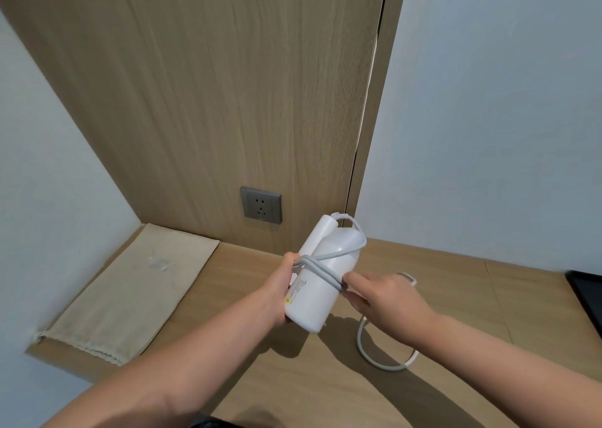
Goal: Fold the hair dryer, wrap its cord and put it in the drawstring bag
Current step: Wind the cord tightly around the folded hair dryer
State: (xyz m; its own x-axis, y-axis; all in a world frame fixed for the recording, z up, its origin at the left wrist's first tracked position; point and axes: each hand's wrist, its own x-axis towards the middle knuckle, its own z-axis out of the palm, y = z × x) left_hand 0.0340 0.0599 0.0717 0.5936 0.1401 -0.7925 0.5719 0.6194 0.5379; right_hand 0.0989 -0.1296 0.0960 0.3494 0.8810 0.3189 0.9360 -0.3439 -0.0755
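A white hair dryer (321, 292), folded with its handle against the body, is held above the wooden desk. My left hand (280, 289) grips its left side. A grey-white cord (321, 265) crosses the dryer's body in a couple of turns. My right hand (386, 300) pinches the cord at the dryer's right side. The loose rest of the cord (374, 357) loops on the desk below my right wrist. A beige drawstring bag (130, 287) lies flat at the desk's left end, its opening toward me.
A grey wall socket (260, 204) sits in the wooden back panel (211, 102) just above the desk (472, 297). A dark flat object (586, 292) lies at the right edge. White walls close in on both sides.
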